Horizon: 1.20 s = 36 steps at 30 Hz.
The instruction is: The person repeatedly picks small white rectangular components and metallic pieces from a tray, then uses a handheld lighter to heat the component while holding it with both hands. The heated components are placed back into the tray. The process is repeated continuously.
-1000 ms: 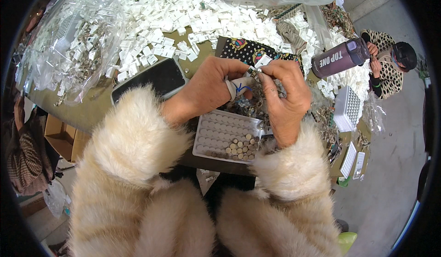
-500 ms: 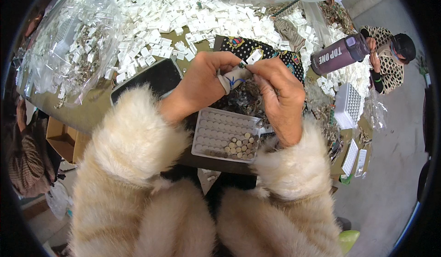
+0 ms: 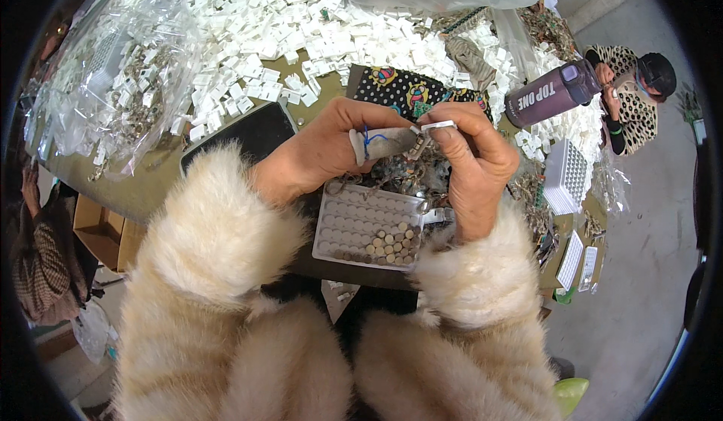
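Pinching a small white clip [image 3: 438, 126] at its 12 o'clock, the right hand [image 3: 474, 169] closes fingertips on it; the left hand [image 3: 331, 150], thumb taped, meets it from 9 o'clock above the tray [image 3: 339, 229].

Cream fluffy sleeves [image 3: 218, 263] fill the lower frame. White plastic pieces [image 3: 301, 29] cover the top. At upper right stand a purple bottle [image 3: 553, 93] and a black cloth [image 3: 410, 89] with colourful spots. The centre tray [image 3: 354, 229] is pale grey.

Your sleeves: thick cream faux fur, faint tan stripes. Left hand [image 3: 324, 154] wears a grey finger cot, blue-marked.
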### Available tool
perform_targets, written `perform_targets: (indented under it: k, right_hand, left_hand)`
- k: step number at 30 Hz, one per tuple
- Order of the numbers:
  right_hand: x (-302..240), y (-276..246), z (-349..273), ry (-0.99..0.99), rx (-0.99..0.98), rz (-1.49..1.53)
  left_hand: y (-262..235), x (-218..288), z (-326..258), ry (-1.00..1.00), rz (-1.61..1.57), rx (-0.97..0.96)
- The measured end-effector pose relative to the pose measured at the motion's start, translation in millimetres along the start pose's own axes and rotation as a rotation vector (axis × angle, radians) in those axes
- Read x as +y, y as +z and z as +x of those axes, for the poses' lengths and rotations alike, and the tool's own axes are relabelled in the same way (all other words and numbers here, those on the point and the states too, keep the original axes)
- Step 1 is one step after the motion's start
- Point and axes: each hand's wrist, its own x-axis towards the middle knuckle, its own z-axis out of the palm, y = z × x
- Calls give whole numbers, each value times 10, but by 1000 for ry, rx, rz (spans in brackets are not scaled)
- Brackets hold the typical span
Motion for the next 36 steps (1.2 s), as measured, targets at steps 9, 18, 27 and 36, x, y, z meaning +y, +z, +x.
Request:
perform_targets:
  k: [9,18,27,36]
  right_hand:
    - [28,52,45,-337,-62,-350]
    - [109,92,74,-691,-8,-607]
    - [68,-46,71,-154,224,-347]
    - [262,-188,116,-63,-8,-541]
  left_hand:
    - [18,-106,37,7,-285,78]
    - [-1,-137,29,-5,-166,82]
    - [-16,-53,79,279,-276,393]
    - [36,-29,120,467,7,756]
